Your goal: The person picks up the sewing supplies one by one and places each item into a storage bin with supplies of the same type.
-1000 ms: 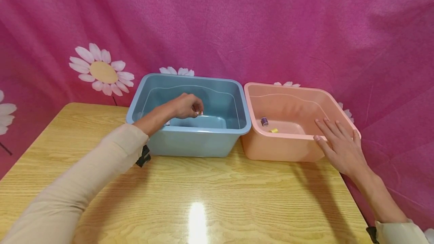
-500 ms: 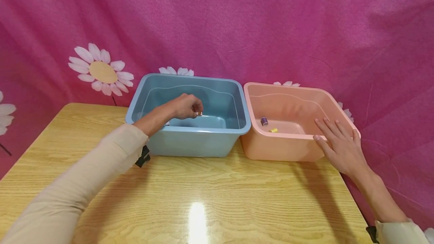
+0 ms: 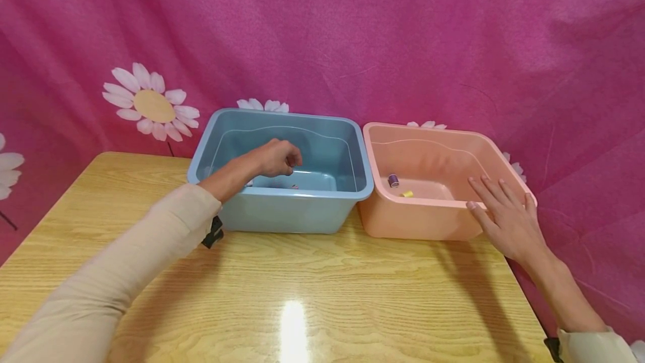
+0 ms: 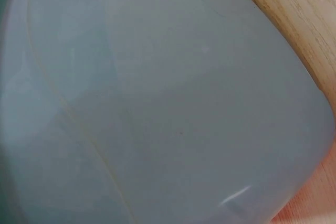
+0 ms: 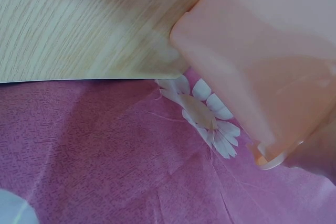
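Note:
My left hand (image 3: 276,158) hangs over the blue plastic bin (image 3: 282,214), its fingers loosely bent with nothing visible between them. Below the fingertips, a small reddish piece (image 3: 294,186) shows just above the bin's front rim, mostly hidden. A whitish bit (image 3: 249,183) peeks out beside my left wrist. My right hand (image 3: 506,223) rests with fingers spread on the front right rim of the pink bin (image 3: 423,220). Inside that bin lie a purple thread spool (image 3: 393,181) and a small yellow spool-like piece (image 3: 406,194). In the right wrist view, part of my hand (image 5: 315,150) touches the rim.
Both bins stand side by side on a wood-grain table (image 3: 353,290). Close behind them hangs a magenta cloth (image 3: 322,43) printed with white daisies. The blue bin's outer wall (image 4: 173,98) fills most of the left wrist view. The table's right edge runs near my right forearm.
The small piece pinched in my left fingers has been let go and now lies low in the blue bin. Both hands have stayed in place.

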Demonstrator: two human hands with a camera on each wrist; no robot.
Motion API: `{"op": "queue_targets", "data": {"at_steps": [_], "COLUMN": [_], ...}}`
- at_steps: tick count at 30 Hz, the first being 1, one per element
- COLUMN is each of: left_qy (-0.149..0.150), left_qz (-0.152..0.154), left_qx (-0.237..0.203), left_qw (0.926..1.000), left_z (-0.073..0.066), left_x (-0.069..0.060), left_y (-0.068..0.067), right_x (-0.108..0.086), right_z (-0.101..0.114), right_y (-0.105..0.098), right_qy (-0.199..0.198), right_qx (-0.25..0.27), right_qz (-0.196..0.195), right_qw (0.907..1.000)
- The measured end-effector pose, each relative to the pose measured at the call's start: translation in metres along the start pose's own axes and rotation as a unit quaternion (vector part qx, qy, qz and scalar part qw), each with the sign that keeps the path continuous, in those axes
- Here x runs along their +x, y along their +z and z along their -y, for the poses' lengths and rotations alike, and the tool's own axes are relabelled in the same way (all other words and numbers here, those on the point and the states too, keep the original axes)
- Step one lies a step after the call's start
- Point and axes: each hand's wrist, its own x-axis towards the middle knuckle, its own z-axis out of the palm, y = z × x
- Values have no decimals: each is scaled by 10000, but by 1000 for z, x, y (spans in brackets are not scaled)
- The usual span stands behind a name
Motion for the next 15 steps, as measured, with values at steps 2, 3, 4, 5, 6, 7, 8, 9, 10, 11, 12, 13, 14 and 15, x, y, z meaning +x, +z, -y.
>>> {"op": "queue_targets", "data": {"at_steps": [2, 3, 4, 5, 6, 7, 8, 9, 10, 11, 12, 13, 14, 15], "left_qy": [-4, -7, -1, 0, 4, 5, 13, 16, 20, 22, 18, 15, 14, 18], "left_qz": [-13, -24, -34, -31, -32, -31, -33, -39, -39, -41, -50, -59, -71, -79], "left_qx": [15, 17, 19, 11, 6, 8, 11, 10, 17, 23, 31, 49, 54, 65], "left_qw": [10000, 10000, 10000, 10000, 10000, 10000, 10000, 10000, 10000, 10000, 10000, 10000, 10000, 9999], "left_z": [0, -1, -1, -1, -1, -1, -2, -2, -2, -2, -2, -2, -2, -2], "left_x": [0, 0, 0, 0, 0, 0, 0, -1, -1, -1, -1, -1, -1, -1], "left_y": [0, 0, 0, 0, 0, 0, 0, 0, 0, 0, 0, -1, -1, -1], "right_x": [0, 0, 0, 0, 0, 0, 0, 0, 0, 0, 0, 0, 0, 0], "right_z": [0, 0, -1, -1, -1, -1, -1, -1, -1, -1, -1, -1, -1, -1], "right_y": [0, 0, 0, 0, 0, 0, 0, 1, 1, 1, 1, 1, 1, 1], "right_qy": [7, 9, 9, 6, 7, 5, 3, -1, 2, 3, 6, 5, 4, 2], "right_qx": [10, 15, 20, 17, 15, 12, 12, 10, 11, 12, 14, 16, 14, 11], "right_qz": [17, 22, 28, 27, 27, 25, 21, 21, 23, 26, 25, 28, 31, 35], "right_qw": [10000, 10000, 10000, 10000, 10000, 10000, 10000, 10000, 10000, 10000, 10000, 10000, 10000, 10000]}}
